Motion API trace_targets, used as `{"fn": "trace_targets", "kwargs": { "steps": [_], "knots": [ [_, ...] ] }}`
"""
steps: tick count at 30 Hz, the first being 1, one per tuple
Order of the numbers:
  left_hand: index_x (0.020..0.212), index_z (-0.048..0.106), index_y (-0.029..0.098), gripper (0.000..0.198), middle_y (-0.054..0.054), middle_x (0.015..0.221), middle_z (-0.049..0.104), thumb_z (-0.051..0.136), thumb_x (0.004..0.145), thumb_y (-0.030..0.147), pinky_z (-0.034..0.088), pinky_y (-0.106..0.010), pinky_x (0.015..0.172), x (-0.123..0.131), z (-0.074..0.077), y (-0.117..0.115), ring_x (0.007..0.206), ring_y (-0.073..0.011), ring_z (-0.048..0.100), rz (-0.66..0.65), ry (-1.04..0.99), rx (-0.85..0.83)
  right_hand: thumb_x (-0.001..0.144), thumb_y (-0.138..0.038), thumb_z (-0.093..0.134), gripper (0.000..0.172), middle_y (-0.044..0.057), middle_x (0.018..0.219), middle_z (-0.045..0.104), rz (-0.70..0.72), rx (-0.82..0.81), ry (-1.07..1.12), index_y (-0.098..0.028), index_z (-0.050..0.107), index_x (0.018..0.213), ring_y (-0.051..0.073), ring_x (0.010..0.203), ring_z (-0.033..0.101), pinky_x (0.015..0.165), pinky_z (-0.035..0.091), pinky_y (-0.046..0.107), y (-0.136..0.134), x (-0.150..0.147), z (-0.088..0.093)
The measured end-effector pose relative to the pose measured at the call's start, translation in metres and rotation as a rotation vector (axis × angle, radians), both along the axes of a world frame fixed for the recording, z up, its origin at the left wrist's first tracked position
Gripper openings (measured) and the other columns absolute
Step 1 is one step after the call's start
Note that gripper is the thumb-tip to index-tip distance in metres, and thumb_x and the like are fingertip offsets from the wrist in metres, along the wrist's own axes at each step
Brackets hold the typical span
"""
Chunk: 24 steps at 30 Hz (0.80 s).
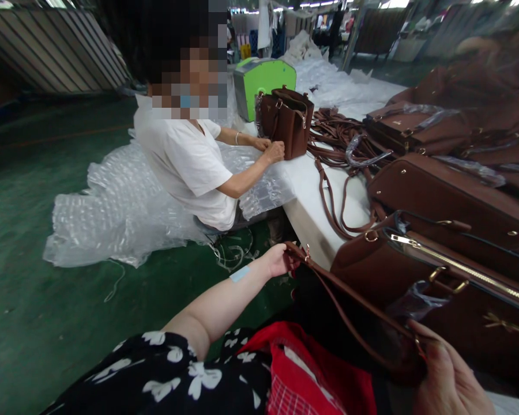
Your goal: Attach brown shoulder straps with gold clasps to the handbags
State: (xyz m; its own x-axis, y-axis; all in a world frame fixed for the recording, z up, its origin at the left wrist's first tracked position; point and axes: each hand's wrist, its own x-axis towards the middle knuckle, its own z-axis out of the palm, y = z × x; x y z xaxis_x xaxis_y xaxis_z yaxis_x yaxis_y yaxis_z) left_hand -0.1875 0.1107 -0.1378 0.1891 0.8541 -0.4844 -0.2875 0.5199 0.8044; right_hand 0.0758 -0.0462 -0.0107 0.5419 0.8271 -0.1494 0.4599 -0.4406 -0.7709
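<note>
A brown shoulder strap [341, 282] with metal clasps is stretched between my two hands. My left hand [281, 260] is closed round one end, near a clasp. At the lower right my right hand [447, 374] pinches the strap's other end beside a gold clasp. Just beyond the strap stands a brown handbag [372, 265] with a gold zip, gold rings and a bow-shaped ornament. Clear film wraps part of its handle. Parts of my left fingers are hidden.
Across the table corner a seated co-worker in a white shirt [181, 155] has both hands at another brown handbag [292, 127]. Loose straps [337, 138] and more handbags [454, 190] cover the white table [315, 225]. Bubble wrap [112, 202] lies left; a green machine [270, 78] stands behind.
</note>
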Motion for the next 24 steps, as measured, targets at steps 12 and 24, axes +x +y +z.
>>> {"fn": "trace_targets", "kwargs": {
  "steps": [12,24],
  "knots": [
    [0.071,0.053,0.016,0.037,0.004,0.052,0.041,0.038,0.096,0.039,0.031,-0.021,0.048,0.007,0.021,-0.016,0.045,-0.009,0.034,-0.173,0.149,0.33,0.093,-0.063,0.035,0.058,0.012,0.115,0.068,-0.033,-0.024,-0.145,-0.024,0.063,0.126,0.038,0.113,0.058,0.081,0.045,0.042,-0.003,0.018,0.001],
    [0.107,0.059,0.02,0.025,-0.007,0.082,0.069,0.05,0.088,0.034,0.047,-0.032,0.068,0.003,0.034,-0.036,0.077,-0.0255,0.067,-0.884,1.315,0.916,0.091,-0.065,0.027,0.066,0.017,0.103,0.07,0.176,-0.088,-0.529,-0.019,0.066,0.117,0.036,0.092,0.065,0.066,0.046,0.041,-0.019,0.067,-0.041]
  ]
}}
